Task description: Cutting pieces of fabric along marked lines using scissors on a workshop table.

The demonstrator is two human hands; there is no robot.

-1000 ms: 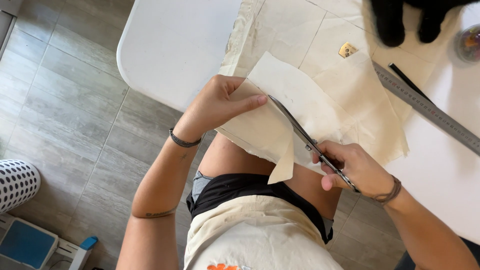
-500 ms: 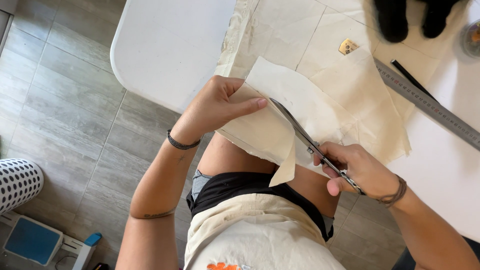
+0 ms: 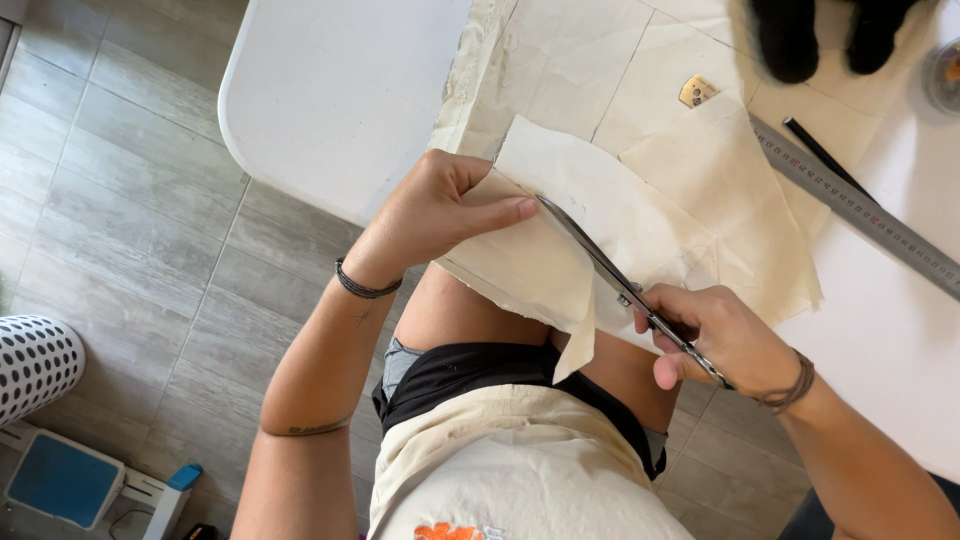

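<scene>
Fabric (image 3: 560,250) pinned under left hand (image 3: 435,215); right hand (image 3: 715,335) grips scissors (image 3: 600,262).

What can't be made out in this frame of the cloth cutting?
- Scissors handles: hidden inside the right hand, head view.
- Black object at the top: cut off by the frame edge.
- Ruler markings: too small.
- Cloth under the left hand: covered by the palm.

one head-worn camera looks steeply down from close above, over the person's lap, at the near edge of the white bench (image 3: 330,110), with grey floor tiles (image 3: 130,230) below its left corner.
</scene>
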